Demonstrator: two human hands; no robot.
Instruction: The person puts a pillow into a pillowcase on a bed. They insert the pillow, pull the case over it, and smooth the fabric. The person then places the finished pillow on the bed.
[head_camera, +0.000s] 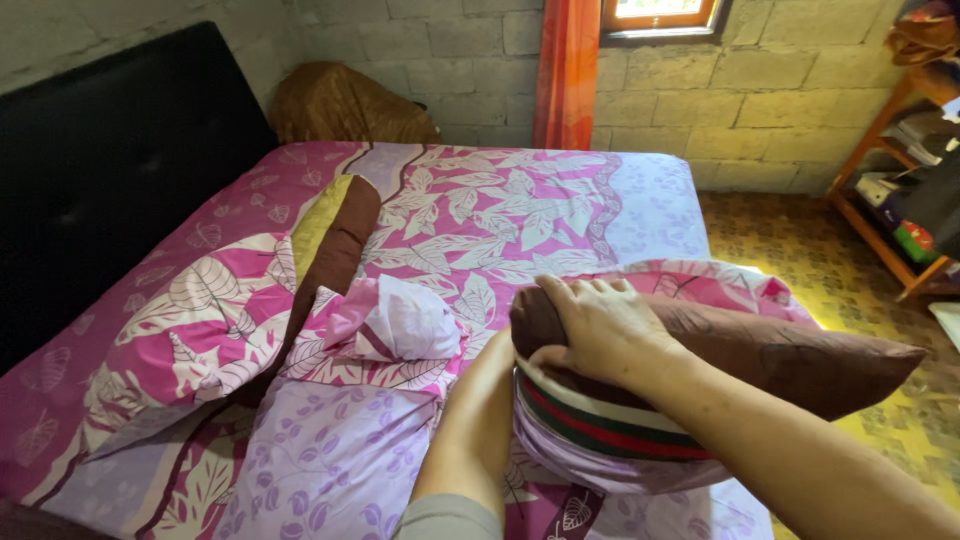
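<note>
Head view, looking down over a bed (640, 190) covered with a pink, white and lilac leaf-print sheet, set against a grey block wall.

In the lower centre and right of the frame a brown pillow (780, 355) lies across the bed, its far corner pointing to the right edge. Its near end sits inside the mouth of a pillowcase (600, 440) in the same lilac and pink print, with a band of white, green and red stripes showing at the opening. The pillow looks soft, light and easily squashed, and the case is thin, limp cloth; the best hold seems to be the hem of the case at its opening, or a pinch on the pillow's end.

The right hand (600, 325) rests on top of the pillow's near end, fingers (560, 300) curled and closed over it, pressing it down. The left hand is hidden: the left forearm (480, 420) runs up from the bottom centre and disappears under the pillow and case, so its fingers cannot be judged.

At centre left lie a bunched cloth (400, 320) and a pillow (200, 310) in a matching case. A black headboard (110, 160) fills the upper left, an orange curtain (567, 70) hangs at top centre, and a wooden shelf (900, 180) stands at the right edge
</note>
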